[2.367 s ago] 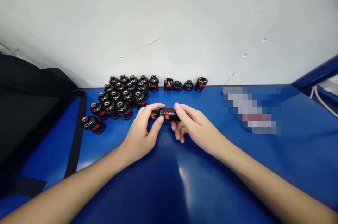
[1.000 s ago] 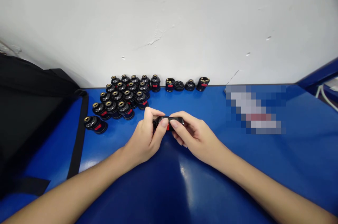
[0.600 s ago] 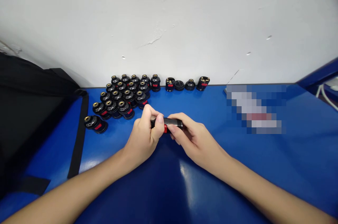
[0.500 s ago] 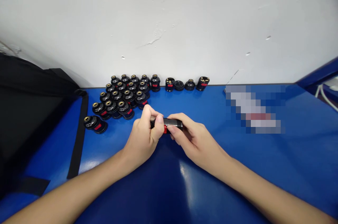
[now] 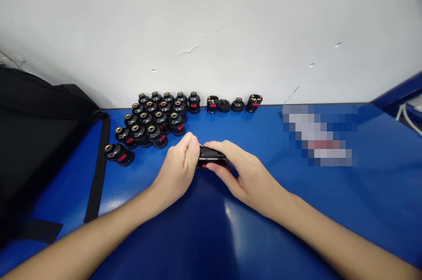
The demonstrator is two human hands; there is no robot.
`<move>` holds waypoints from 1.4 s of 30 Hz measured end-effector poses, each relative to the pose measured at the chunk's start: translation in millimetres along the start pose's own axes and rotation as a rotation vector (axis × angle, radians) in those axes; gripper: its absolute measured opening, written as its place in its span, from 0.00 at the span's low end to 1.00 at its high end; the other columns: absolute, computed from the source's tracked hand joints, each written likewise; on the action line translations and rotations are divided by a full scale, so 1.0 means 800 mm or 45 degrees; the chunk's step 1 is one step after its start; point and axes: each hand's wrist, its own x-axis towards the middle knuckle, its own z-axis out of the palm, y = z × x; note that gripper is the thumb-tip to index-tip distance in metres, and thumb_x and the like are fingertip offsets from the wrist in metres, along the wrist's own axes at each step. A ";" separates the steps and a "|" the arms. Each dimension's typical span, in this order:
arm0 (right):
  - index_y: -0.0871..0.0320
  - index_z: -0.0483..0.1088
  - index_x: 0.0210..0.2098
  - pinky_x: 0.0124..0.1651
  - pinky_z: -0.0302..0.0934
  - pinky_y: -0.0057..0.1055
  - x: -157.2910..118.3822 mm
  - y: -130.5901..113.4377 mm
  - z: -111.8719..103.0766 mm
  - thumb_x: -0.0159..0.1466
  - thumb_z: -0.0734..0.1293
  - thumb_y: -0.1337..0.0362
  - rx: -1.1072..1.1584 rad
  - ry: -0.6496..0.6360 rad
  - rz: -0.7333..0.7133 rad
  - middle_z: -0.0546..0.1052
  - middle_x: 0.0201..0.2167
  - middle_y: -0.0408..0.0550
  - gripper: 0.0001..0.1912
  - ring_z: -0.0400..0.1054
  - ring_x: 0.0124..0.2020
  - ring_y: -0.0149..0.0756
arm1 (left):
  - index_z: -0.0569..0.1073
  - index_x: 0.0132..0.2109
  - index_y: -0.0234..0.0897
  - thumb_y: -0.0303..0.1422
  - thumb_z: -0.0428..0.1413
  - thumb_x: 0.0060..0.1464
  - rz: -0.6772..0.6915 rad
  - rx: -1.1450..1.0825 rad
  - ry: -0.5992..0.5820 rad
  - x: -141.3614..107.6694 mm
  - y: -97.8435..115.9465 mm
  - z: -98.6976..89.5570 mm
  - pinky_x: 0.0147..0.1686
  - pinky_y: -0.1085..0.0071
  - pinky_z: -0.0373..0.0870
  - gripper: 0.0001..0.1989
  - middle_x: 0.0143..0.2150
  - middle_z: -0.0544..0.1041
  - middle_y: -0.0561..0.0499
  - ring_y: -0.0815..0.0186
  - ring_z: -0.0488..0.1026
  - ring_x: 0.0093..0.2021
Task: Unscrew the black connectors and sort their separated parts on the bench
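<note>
Probably a small assembly workshop, though we only get one corner of it. Giveaways: a glossy blue worktop right against a chipped white wall, a batch of black lamp sockets bunched in rough rows, plus loose parts like a cap and a brass-contact base nearby.

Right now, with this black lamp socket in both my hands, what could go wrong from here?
The glossy lamp socket between your left hand and right hand might slip if either grip loosens. Your left forearm could brush the front-left socket, at the near corner of the group. And the open-topped socket at the back row's right end shows metal contacts that a knock might bend.
</note>
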 end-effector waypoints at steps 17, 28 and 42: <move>0.54 0.70 0.56 0.36 0.73 0.29 0.004 0.004 -0.004 0.78 0.63 0.57 0.242 -0.025 0.333 0.80 0.36 0.44 0.11 0.77 0.32 0.32 | 0.68 0.43 0.40 0.42 0.49 0.74 0.196 -0.055 0.001 0.001 -0.009 0.003 0.26 0.75 0.64 0.12 0.27 0.74 0.58 0.71 0.71 0.25; 0.52 0.70 0.60 0.59 0.73 0.42 0.004 0.012 -0.007 0.71 0.67 0.74 -0.054 0.079 -0.071 0.74 0.53 0.54 0.21 0.73 0.55 0.42 | 0.68 0.43 0.40 0.47 0.49 0.74 0.092 -0.176 0.006 0.002 -0.012 0.001 0.26 0.74 0.66 0.16 0.25 0.74 0.58 0.70 0.71 0.24; 0.55 0.75 0.56 0.40 0.77 0.32 0.005 0.003 -0.008 0.74 0.68 0.61 0.106 0.088 0.197 0.83 0.43 0.49 0.13 0.80 0.38 0.36 | 0.71 0.41 0.40 0.43 0.52 0.73 0.107 -0.119 0.068 0.004 -0.011 0.002 0.28 0.74 0.66 0.13 0.26 0.76 0.57 0.70 0.73 0.26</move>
